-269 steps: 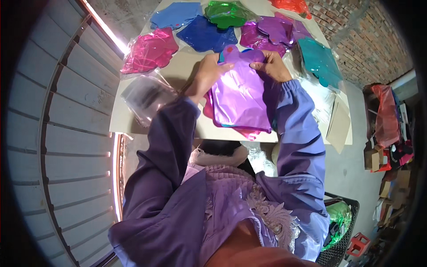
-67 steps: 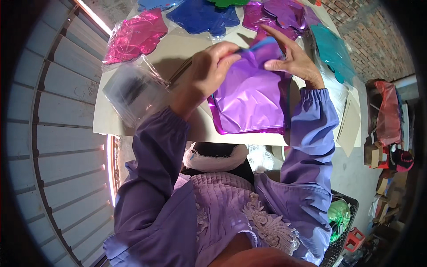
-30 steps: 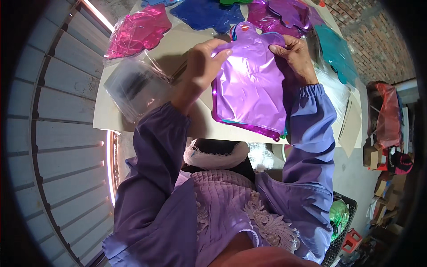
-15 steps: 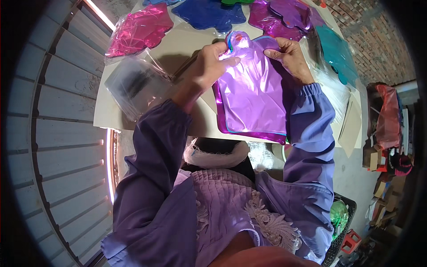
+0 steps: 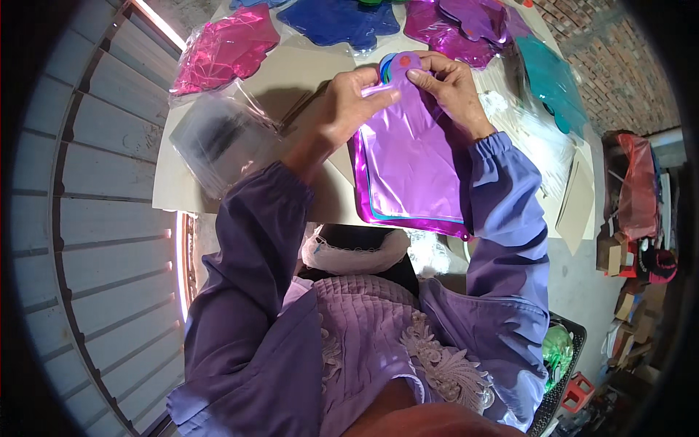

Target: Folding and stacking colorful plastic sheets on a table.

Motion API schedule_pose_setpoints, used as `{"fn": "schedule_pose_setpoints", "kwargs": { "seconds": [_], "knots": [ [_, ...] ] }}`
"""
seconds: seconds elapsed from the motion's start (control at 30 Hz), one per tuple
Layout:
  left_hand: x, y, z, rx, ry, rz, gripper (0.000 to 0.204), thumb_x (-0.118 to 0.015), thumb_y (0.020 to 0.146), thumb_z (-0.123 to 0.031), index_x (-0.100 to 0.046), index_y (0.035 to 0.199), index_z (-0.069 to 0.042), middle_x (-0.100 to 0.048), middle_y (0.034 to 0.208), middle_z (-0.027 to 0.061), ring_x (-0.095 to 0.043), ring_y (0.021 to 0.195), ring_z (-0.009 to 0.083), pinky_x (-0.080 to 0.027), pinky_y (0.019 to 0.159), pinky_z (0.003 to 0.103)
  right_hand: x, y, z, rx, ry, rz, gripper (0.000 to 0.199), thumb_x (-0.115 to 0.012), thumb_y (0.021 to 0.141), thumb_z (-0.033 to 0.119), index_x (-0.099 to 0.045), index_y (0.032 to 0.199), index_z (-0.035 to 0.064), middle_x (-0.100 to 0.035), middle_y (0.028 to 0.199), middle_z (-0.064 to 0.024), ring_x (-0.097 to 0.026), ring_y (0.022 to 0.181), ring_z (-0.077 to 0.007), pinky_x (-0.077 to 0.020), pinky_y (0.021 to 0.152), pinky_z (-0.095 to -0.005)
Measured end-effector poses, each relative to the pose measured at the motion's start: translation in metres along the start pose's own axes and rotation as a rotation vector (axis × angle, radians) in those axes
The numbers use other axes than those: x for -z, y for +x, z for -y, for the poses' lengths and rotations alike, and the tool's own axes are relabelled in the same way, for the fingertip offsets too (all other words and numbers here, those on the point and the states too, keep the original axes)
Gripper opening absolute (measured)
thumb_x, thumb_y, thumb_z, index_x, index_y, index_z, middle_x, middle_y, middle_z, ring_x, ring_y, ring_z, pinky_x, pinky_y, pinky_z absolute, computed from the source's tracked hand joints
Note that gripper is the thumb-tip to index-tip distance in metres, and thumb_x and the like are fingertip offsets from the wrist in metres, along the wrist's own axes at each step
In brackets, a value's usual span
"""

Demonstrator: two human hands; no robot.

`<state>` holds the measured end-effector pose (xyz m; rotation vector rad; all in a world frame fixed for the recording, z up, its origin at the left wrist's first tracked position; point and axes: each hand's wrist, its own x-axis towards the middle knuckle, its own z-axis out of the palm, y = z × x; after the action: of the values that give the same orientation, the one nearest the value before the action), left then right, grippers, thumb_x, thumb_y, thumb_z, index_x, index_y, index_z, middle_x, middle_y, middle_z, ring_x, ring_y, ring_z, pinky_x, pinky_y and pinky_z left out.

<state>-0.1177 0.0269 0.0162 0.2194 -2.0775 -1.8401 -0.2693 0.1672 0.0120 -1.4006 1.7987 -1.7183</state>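
A layered stack of flat foil balloons (image 5: pixel 415 167), shiny purple on top with magenta and blue-green edges beneath, lies at the table's near edge. Its rounded tab with a red dot points away from me. My left hand (image 5: pixel 352 105) pinches the upper left side of the stack, thumb on top. Beside the tab, my right hand (image 5: pixel 455 91) has its thumb on the purple foil and its fingers behind it. Blue and green layers fan out at the tab's left edge.
On the table (image 5: pixel 291 207), a pink foil bundle (image 5: pixel 233 47), a blue one (image 5: pixel 338 25), a purple one (image 5: pixel 459 33) and a teal one (image 5: pixel 550 80) lie around the far side. Clear plastic bags (image 5: pixel 218 138) sit at left. A black basket (image 5: pixel 561 364) stands at lower right.
My right hand has slid left from the stack's upper right corner to the tab. The tab now stands more upright and its coloured layers are spread at the left edge.
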Motion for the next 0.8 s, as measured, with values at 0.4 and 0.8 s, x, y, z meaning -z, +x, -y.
{"fn": "schedule_pose_setpoints", "kwargs": {
  "seconds": [0.4,0.8],
  "knots": [
    [0.008,0.002,0.008,-0.014,0.094,-0.061,0.034,-0.06,0.094,-0.021,-0.056,0.067,-0.001,-0.039,0.06,-0.0082,-0.034,0.057,0.0023,-0.029,0.048,0.025,-0.012,0.0,0.006,-0.15,0.24,-0.206,0.011,-0.07,0.085,0.004,-0.071,0.095,0.0006,-0.068,0.094,-0.0018,-0.059,0.083,-0.0075,-0.0467,0.077,-0.0208],
    [0.013,0.004,0.014,0.043,-0.013,-0.067,0.036,-0.061,0.094,-0.021,-0.053,0.062,-0.005,-0.036,0.06,-0.0095,-0.03,0.056,0.002,-0.024,0.047,0.024,0.002,-0.002,0.012,-0.147,0.107,0.016,0.003,-0.072,0.081,0.001,-0.07,0.083,0.0014,-0.063,0.114,-0.0081,-0.057,0.099,-0.0109,-0.0468,0.086,-0.0254]
  ]
}}
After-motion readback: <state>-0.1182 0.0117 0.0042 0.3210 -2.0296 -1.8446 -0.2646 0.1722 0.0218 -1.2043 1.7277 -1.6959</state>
